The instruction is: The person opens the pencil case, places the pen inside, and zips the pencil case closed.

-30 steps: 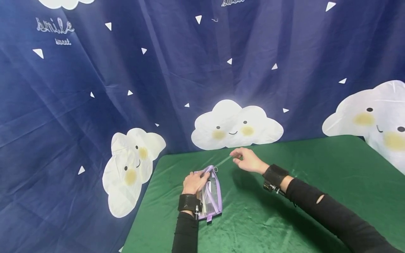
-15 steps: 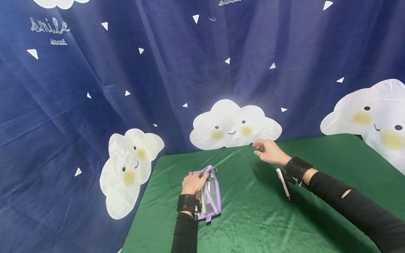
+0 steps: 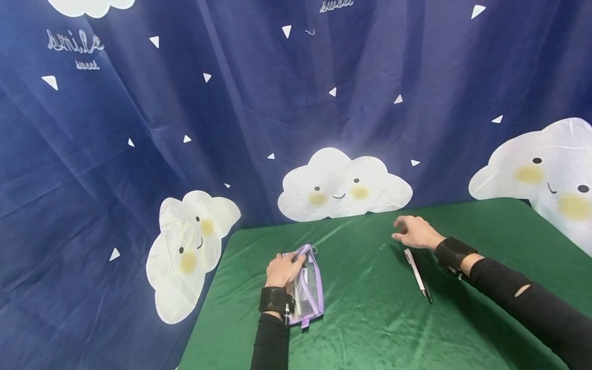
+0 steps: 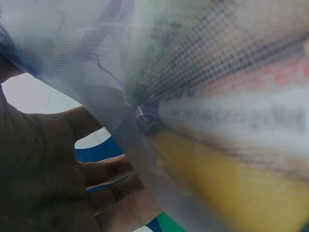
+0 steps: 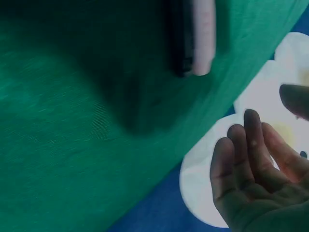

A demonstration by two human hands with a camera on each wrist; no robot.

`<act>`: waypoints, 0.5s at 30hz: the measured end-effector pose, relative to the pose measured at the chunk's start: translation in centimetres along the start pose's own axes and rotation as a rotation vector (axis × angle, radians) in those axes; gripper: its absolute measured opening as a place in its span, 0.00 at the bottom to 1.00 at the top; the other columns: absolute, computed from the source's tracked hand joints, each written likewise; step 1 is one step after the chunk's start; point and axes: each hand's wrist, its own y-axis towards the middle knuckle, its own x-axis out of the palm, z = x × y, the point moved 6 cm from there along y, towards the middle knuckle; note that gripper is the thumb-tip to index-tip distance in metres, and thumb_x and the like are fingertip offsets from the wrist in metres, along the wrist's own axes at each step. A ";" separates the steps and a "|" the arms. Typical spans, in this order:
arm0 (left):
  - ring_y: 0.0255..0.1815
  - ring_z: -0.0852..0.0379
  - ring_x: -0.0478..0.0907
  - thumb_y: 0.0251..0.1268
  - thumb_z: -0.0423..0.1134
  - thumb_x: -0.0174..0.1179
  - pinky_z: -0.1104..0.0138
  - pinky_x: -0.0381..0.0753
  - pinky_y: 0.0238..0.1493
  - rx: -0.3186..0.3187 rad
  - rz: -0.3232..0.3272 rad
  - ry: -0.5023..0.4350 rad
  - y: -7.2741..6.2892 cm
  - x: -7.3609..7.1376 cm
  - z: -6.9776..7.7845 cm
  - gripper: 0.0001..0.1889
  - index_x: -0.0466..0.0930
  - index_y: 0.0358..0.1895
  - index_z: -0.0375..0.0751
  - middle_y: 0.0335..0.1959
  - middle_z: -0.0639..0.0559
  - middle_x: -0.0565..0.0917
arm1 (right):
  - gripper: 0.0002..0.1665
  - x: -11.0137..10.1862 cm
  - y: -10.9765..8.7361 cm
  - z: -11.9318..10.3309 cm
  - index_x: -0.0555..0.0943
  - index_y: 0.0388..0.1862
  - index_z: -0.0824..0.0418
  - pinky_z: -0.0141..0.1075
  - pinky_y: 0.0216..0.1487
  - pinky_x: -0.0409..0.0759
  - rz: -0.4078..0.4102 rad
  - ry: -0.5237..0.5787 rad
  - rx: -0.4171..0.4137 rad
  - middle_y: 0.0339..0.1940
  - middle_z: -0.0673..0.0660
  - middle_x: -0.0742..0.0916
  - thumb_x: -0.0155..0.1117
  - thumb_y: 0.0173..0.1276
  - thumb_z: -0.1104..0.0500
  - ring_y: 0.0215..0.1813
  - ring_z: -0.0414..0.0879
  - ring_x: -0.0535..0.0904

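My left hand (image 3: 282, 271) grips the upper left side of a see-through mesh pencil case (image 3: 319, 290) with purple trim, which lies on the green cloth. Several long things show through the mesh; in the left wrist view a yellow one (image 4: 217, 183) and a whitish one (image 4: 231, 113) look blurred. My right hand (image 3: 416, 232) hovers over the cloth with loosely bent fingers and holds nothing. Just below it a pale pink pen (image 3: 415, 273) and a black pen (image 3: 428, 293) lie side by side. Both pens also show in the right wrist view, partly cut off.
Green cloth (image 3: 365, 318) covers the table, whose far edge meets a dark blue curtain (image 3: 259, 92) printed with white clouds and small triangles. A pull ring (image 3: 314, 250) sits at the pencil case's far end.
My right hand has moved right, away from the pencil case, then slightly back toward me. The two pens beneath its arm have come into sight. My left hand stays on the pencil case.
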 end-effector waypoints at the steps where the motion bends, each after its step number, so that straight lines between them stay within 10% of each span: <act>1: 0.60 0.29 0.77 0.69 0.65 0.44 0.38 0.76 0.57 -0.002 0.000 0.000 0.0 0.1 -0.1 0.35 0.77 0.69 0.48 0.64 0.31 0.77 | 0.24 0.1 -0.1 0.4 0.80 0.53 0.73 0.47 0.35 0.82 -0.015 -0.008 0.004 0.35 0.63 0.89 0.69 0.66 0.56 0.36 0.54 0.85; 15: 0.62 0.29 0.76 0.69 0.64 0.41 0.38 0.75 0.58 -0.004 -0.002 0.004 0.0 0.0 -0.1 0.35 0.75 0.70 0.47 0.64 0.30 0.77 | 0.34 1.2 -0.6 2.6 0.84 0.44 0.69 0.43 0.34 0.80 -0.186 -0.094 0.053 0.33 0.59 0.87 0.81 0.52 0.43 0.35 0.49 0.82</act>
